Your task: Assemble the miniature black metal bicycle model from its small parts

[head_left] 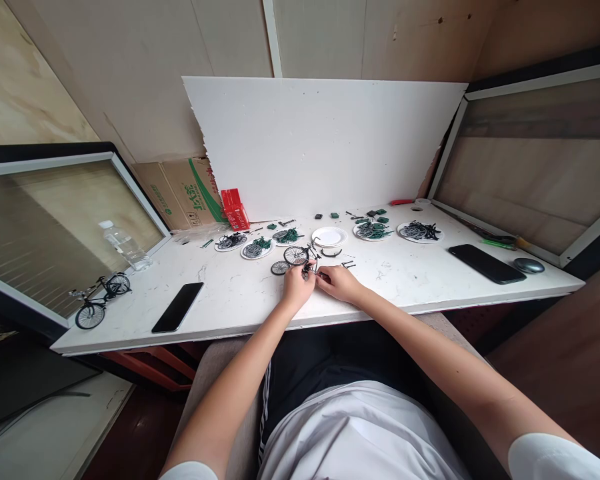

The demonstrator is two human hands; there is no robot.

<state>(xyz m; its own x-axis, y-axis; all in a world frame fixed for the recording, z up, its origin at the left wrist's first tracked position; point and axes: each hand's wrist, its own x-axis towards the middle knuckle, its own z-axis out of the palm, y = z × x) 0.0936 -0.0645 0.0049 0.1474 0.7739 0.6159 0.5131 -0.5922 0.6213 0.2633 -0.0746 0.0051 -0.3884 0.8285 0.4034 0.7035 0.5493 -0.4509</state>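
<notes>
Near the table's front edge, my left hand (298, 287) is closed around the lower part of a small black model bicycle (297, 255), whose wheel stands up above the fingers. A loose small wheel (280, 267) lies just left of that hand. My right hand (341, 283) is close on the other side, its fingertips pinched together against the bicycle's lower end. What those fingertips hold is too small to make out. A curved black part (331, 253) and some thin black pieces (349, 265) lie beyond my right hand.
Paper plates of black, grey and green parts (257, 249) line the back, with a white plate (329, 237) among them. A finished-looking model bicycle (97, 300), a bottle (125, 245) and a phone (178, 307) are left; another phone (487, 263) and a mouse (529, 265) are right.
</notes>
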